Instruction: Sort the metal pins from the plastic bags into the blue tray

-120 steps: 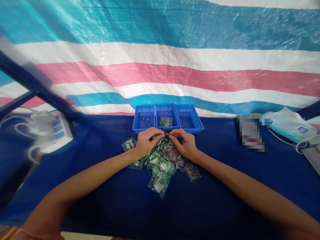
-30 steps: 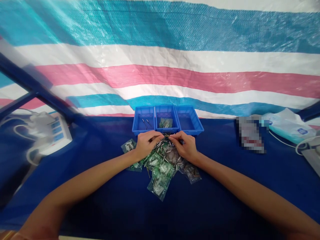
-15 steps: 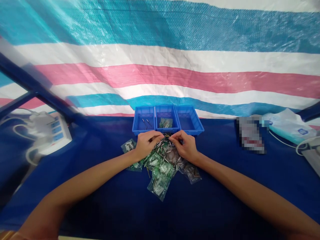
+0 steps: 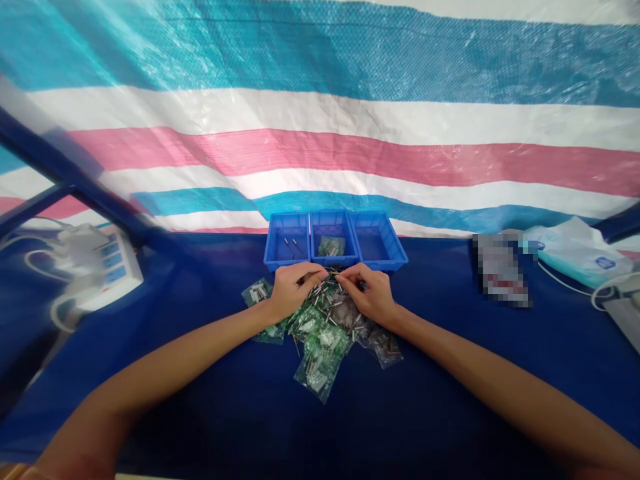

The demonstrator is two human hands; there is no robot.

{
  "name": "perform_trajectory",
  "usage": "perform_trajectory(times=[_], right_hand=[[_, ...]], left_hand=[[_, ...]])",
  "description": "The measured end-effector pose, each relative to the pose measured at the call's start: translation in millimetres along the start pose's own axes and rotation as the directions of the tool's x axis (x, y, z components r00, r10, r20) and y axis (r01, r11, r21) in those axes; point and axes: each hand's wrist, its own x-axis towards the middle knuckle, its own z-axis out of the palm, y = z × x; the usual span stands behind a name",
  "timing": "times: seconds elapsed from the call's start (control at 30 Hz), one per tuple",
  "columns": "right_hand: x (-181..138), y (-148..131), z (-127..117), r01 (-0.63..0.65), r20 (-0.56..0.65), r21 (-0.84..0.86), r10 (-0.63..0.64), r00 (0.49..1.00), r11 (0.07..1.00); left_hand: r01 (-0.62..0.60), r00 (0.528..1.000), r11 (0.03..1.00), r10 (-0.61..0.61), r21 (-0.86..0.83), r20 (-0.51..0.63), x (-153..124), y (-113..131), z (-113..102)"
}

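Note:
My left hand (image 4: 294, 288) is closed in a pinch at the far edge of a pile of slim metal pins (image 4: 327, 300) and small clear bags. Facing it, my right hand (image 4: 373, 293) is also pinched, its fingertips just right of the left ones. What they hold, if anything, is too small to make out. Green-tinted bags (image 4: 320, 360) with pale metal parts lie in front, and a brownish bag (image 4: 385, 345) is beside my right wrist. Another bag (image 4: 259, 291) lies left of my left hand.
Behind my hands stand a left blue bin (image 4: 273, 243) with several thin pins, a middle blue bin (image 4: 327, 217) with a bagged item, and a right blue bin (image 4: 380, 237). A power strip (image 4: 120, 267) is at left; a tissue pack (image 4: 575, 250) and a blurred-out object (image 4: 503, 273) are at right.
My right fingertips have moved slightly left, closer to my left fingertips. The bins and the pile look the same.

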Motion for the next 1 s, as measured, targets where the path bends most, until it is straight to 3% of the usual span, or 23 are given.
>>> perform_trajectory(times=[1.0], right_hand=[[0.0,-1.3,-2.0,0.001,0.017,0.007,-0.001,1.000,1.000]], left_hand=[[0.001,1.000,1.000,-0.001,-0.015,-0.016,-0.1,-0.3,1.1]])
